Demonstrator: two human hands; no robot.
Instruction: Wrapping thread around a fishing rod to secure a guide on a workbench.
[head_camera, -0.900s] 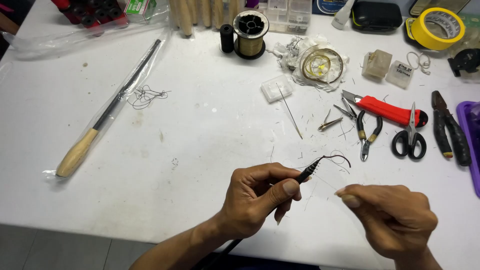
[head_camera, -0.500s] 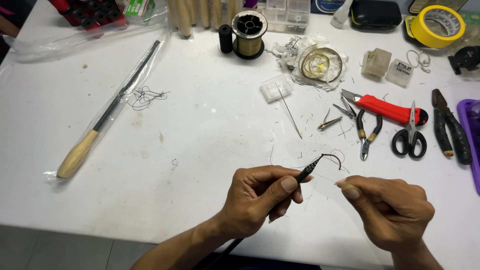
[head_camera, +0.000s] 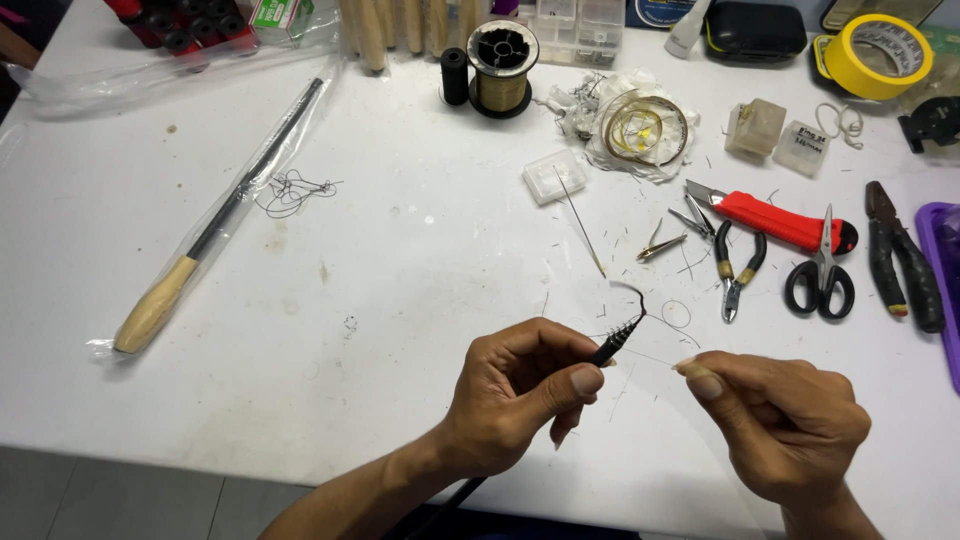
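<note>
Left hand (head_camera: 520, 395) pinches thin black rod tip (head_camera: 618, 338) | right hand (head_camera: 785, 420) pinches fine thread (head_camera: 650, 357) taut — wrapping step | next: steady tension

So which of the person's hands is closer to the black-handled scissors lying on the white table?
Right. The right hand lies just below the black-handled scissors; the left hand, pinching a thin black rod, is farther left.

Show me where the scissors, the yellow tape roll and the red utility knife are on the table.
scissors (head_camera: 823, 262): head view, on the pivot where the blades cross.
yellow tape roll (head_camera: 873, 71): head view, on the front outer band.
red utility knife (head_camera: 775, 220): head view, on the middle of the red body.
</note>
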